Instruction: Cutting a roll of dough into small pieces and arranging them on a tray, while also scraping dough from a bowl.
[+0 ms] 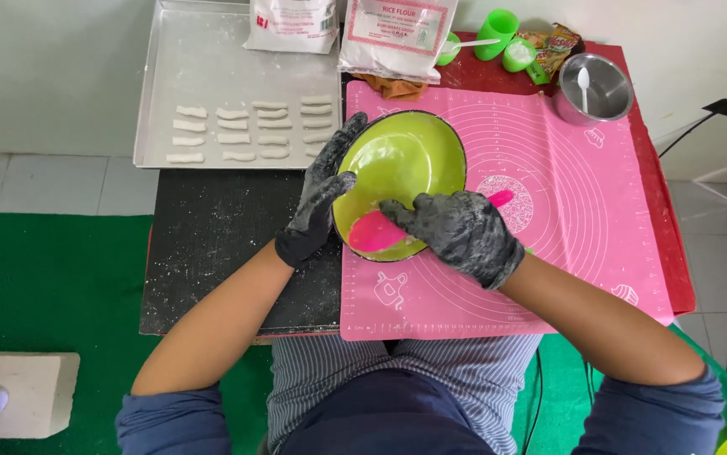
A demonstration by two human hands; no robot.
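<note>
Head cam, looking down: person w/ black gloves at a low table. L hand point(319, 198) grips the rim of the green bowl point(401, 160) on its left side, fingers curled over the edge, holding it tilted toward the body. R hand point(462, 232) is closed around a pink spatula point(373, 231); blade sits inside the bowl at its near edge, touching a bit of pale dough there, handle end pokes out past the knuckles to the right. Bowl rests on the left part of the pink mat point(549, 211), partly over the black board point(220, 244).

Behind the board, a metal tray point(203, 67) w/ rows of small white dough strips point(249, 133). Two flour bags point(393, 34) lean at the back, one on the tray, one just beside it. Back right: green cups point(498, 34), near them a steel bowl point(595, 88) w/ a white spoon point(583, 84) in it. Green floor mat point(43, 286) under the table.
</note>
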